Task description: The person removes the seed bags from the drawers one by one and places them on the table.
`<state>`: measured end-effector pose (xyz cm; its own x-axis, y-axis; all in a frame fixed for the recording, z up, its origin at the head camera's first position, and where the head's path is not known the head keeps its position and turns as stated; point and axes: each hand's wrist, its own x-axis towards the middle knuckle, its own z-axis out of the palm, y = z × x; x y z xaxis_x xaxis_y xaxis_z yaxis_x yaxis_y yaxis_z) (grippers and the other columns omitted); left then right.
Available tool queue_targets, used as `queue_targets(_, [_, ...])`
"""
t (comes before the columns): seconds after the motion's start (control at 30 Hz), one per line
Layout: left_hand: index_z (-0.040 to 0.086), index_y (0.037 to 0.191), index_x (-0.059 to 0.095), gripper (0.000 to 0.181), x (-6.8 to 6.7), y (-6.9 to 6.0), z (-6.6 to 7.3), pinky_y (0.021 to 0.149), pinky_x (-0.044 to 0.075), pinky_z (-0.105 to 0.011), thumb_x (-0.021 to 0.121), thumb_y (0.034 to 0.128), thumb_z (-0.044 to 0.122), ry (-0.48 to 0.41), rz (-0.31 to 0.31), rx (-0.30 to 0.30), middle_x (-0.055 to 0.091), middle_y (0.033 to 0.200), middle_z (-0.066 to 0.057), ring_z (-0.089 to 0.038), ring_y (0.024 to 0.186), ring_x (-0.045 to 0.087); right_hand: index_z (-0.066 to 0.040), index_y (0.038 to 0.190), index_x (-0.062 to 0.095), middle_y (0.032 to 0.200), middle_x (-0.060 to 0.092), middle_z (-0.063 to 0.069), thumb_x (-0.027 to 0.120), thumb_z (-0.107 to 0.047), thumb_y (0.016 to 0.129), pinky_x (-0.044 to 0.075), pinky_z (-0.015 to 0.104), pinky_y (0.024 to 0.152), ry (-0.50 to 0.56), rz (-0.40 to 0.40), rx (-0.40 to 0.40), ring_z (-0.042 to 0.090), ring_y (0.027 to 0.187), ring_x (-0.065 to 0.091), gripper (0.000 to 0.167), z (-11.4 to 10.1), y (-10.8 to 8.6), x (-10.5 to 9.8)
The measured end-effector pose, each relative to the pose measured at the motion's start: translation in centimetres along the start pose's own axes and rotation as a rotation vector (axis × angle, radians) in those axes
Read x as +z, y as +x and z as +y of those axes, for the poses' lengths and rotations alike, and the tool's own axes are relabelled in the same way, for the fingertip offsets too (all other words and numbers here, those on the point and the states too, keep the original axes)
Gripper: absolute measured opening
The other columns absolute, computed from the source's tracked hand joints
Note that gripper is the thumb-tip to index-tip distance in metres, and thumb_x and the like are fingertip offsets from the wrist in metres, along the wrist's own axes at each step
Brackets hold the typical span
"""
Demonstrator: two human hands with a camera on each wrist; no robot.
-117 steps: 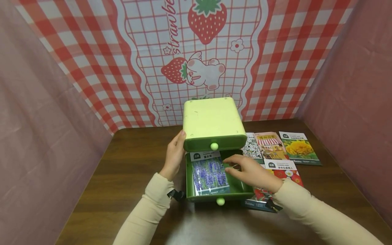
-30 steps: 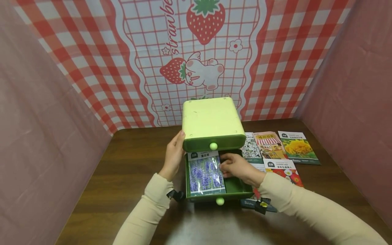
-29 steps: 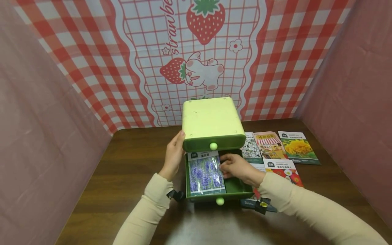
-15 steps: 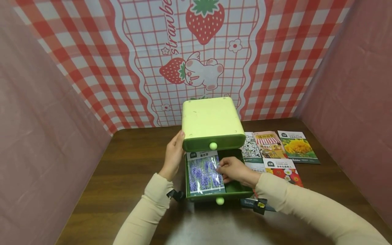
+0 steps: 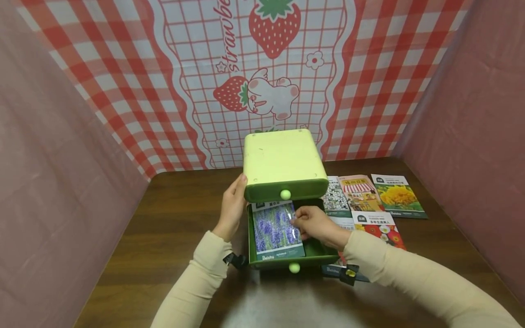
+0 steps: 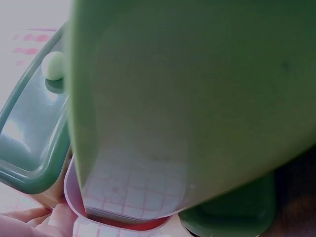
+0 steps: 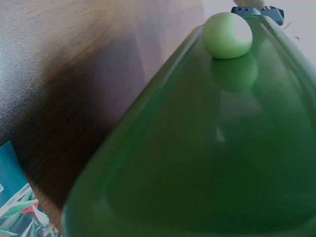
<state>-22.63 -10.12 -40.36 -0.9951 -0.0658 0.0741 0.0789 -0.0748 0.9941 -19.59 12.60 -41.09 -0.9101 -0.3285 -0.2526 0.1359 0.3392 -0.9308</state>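
Note:
In the head view, a small two-drawer chest (image 5: 285, 157) stands mid-table with a light yellow-green top. Its upper drawer is closed. The lower green drawer (image 5: 270, 263) is pulled out, and its front fills much of the right wrist view. Inside it lies a seed packet (image 5: 276, 230) printed with purple flowers, slightly tilted. My right hand (image 5: 317, 225) reaches into the drawer and pinches the packet's right edge between thumb and fingers. My left hand (image 5: 232, 205) rests against the chest's left side, steadying contact near the upper drawer; its fingers (image 6: 59, 217) show at the lower left of the left wrist view.
Several other seed packets lie right of the chest, among them one with yellow flowers (image 5: 398, 196), one with a striped awning (image 5: 361, 193) and one with red and white flowers (image 5: 379, 230). Pink curtains flank the brown wooden table (image 5: 180, 205). A strawberry-print checked cloth (image 5: 197, 91) hangs behind.
My right hand has gone from hovering beside the purple-flower seed packet to pinching its edge. The packet has shifted slightly and its lower strip shows more plainly. My left hand has stayed put.

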Motion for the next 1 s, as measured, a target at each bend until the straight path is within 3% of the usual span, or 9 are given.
queue_targets(0.23, [0.011,0.149,0.041,0.06,0.0,0.2,-0.2,0.108,0.046,-0.041,0.048,0.1012,0.047,-0.005,-0.007,0.001,0.043,0.153,-0.007,-0.026,0.134,0.049,0.001,0.092,0.058,0.066,0.047,0.0,0.055,-0.005,0.097,0.048,0.023,0.056,0.046,-0.013,0.032,0.011,0.061,0.046,0.008,-0.5,-0.5,-1.1])
queue_targets(0.57, [0.011,0.148,0.043,0.059,0.0,0.3,-0.1,0.108,0.047,-0.041,0.048,0.1012,0.046,0.007,0.005,0.008,0.045,0.152,-0.007,-0.027,0.133,0.051,-0.01,0.074,0.047,0.066,0.041,0.0,0.056,-0.015,0.099,0.037,0.022,0.053,0.067,-0.088,0.07,0.01,0.056,0.034,0.027,-0.7,-2.1,-3.5])
queue_targets(0.7, [0.011,0.148,0.043,0.059,0.0,0.2,0.0,0.106,0.049,-0.041,0.048,0.1013,0.046,0.011,0.01,0.005,0.046,0.152,-0.008,-0.027,0.13,0.053,-0.008,0.079,0.053,0.063,0.037,-0.002,0.056,-0.018,0.1,0.033,0.022,0.052,0.062,-0.116,0.073,0.01,0.054,0.03,0.023,-0.6,-2.8,-4.3])
queue_targets(0.8, [0.01,0.148,0.044,0.059,0.0,0.2,-0.1,0.105,0.049,-0.039,0.049,0.1011,0.046,0.01,0.015,0.0,0.046,0.151,-0.007,-0.026,0.129,0.054,-0.003,0.091,0.062,0.061,0.036,-0.003,0.057,-0.021,0.1,0.032,0.022,0.05,0.041,-0.121,0.086,0.009,0.052,0.028,0.02,-0.4,-3.6,-5.1])
queue_targets(0.97, [0.01,0.148,0.043,0.058,0.0,0.3,-0.2,0.107,0.048,-0.04,0.049,0.1014,0.044,0.002,0.008,0.003,0.045,0.152,-0.008,-0.026,0.131,0.052,0.002,0.116,0.065,0.055,0.029,-0.005,0.056,-0.024,0.1,0.026,0.024,0.046,-0.009,-0.137,0.112,0.01,0.048,0.02,0.031,0.1,-4.8,-6.7])
queue_targets(1.0, [0.009,0.148,0.043,0.058,0.0,0.3,-0.2,0.107,0.048,-0.04,0.049,0.1015,0.044,-0.001,0.006,0.006,0.045,0.152,-0.009,-0.027,0.132,0.052,0.002,0.111,0.065,0.054,0.028,-0.005,0.057,-0.024,0.1,0.025,0.025,0.047,-0.006,-0.144,0.115,0.01,0.048,0.019,0.03,0.1,-5.1,-7.0])
